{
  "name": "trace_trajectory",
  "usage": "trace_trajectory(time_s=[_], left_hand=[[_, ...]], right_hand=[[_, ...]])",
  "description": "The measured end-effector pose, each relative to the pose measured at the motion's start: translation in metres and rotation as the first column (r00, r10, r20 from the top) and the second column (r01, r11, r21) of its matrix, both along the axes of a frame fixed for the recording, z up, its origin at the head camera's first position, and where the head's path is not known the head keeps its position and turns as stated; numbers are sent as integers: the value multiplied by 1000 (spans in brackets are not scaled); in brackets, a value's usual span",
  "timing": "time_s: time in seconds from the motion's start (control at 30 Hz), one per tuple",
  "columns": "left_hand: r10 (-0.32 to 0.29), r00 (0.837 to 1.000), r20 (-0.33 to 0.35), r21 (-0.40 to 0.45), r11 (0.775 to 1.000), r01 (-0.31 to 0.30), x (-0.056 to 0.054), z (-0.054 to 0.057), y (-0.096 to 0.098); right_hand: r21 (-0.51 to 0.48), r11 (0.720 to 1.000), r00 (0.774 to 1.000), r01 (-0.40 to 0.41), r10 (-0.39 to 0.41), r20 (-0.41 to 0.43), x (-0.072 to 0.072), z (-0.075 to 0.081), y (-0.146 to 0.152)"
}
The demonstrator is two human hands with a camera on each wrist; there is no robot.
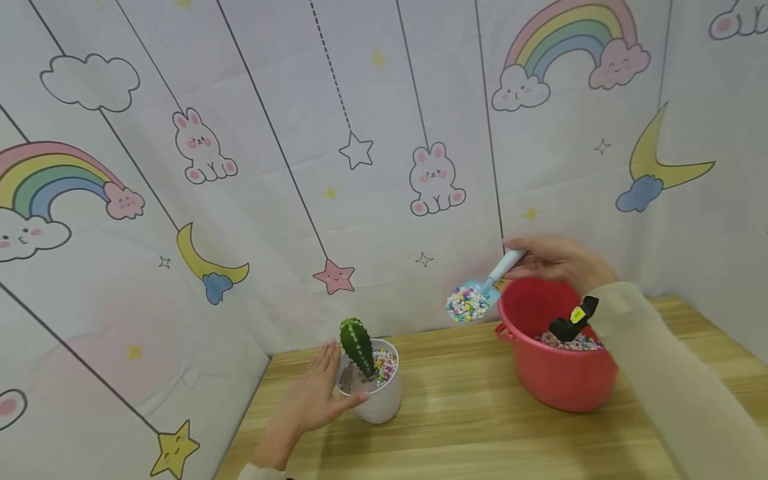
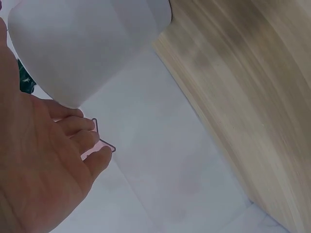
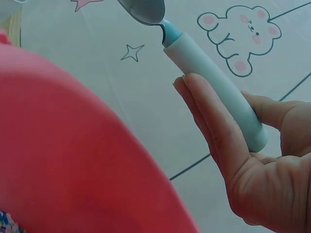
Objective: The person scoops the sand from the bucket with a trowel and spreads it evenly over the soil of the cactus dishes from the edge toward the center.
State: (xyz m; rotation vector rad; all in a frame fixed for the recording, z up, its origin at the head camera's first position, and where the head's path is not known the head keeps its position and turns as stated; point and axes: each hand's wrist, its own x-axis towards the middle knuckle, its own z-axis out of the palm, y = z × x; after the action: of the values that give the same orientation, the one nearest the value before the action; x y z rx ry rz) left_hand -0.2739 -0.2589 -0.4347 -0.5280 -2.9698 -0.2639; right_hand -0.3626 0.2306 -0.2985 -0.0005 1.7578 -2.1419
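Note:
My right hand [image 1: 555,257] grips the pale blue handle of a small toy shovel [image 3: 209,80] between thumb and fingers. Multicoloured beads [image 1: 468,303] fill the shovel's blade, held up left of the red bucket [image 1: 564,380]. Beside the white pot [image 1: 384,400], my left hand [image 1: 318,393] rests with fingers spread, the thumb across its front and the fingertips along its far left side. A green cactus [image 1: 357,347] stands in the pot, slightly tilted, with coloured beads [image 1: 385,367] on the right of its base.
More beads [image 1: 585,342] lie inside the bucket. A black device [image 1: 573,320] with a yellow label sits at my right cuff, over the bucket's opening. Behind the wooden table [image 1: 456,427] hangs a pale cloth [image 1: 384,220] printed with rabbits, stars and rainbows.

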Motion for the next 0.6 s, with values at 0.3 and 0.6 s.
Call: trace_trajectory(time_s=[0.3,0.6], left_hand=[[14,1000,1,39,999,-15,-1,-6,-2],[9,1000,-16,60,998,-8,0,-10,-1]], right_hand=[[-34,999,1000,-23,23,14,-3,0,-22],[-60,997,998,-37,40,43,-5,-4,-45]])
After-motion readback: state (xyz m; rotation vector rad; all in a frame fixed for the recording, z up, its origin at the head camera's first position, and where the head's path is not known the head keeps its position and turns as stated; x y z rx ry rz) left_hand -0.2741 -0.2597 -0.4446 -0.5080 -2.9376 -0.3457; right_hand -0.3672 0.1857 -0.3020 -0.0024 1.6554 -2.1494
